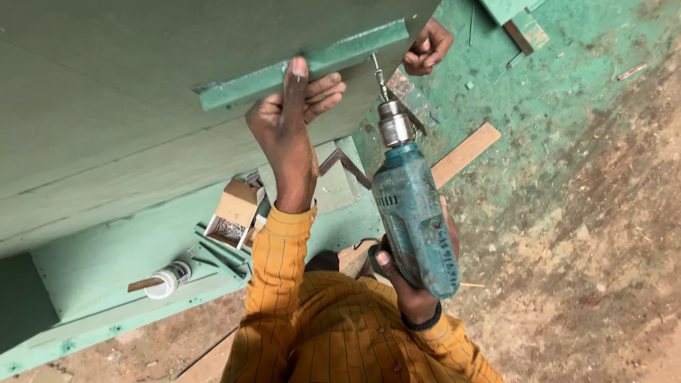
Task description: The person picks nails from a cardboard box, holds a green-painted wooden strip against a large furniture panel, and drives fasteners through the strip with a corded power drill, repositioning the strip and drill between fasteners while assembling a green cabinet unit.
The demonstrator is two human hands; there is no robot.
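Note:
My left hand (287,124) reaches up and pins a narrow green wooden strip (234,86) against a big green painted panel (106,106); the thumb lies on the strip and the fingers curl at its lower edge. My right hand (406,284) grips the handle of a teal power drill (413,213). The drill points upward, and its bit (379,78) meets the panel just below the strip's right end. Another person's hand (427,46) holds the panel's edge near that end.
An open cardboard box of screws (234,213) and a white bottle with a wooden stick (169,278) rest on a green board (106,262) below. A metal angle bracket (344,164) and a bare wooden slat (464,152) lie nearby. Sawdust covers the ground (589,248) at right.

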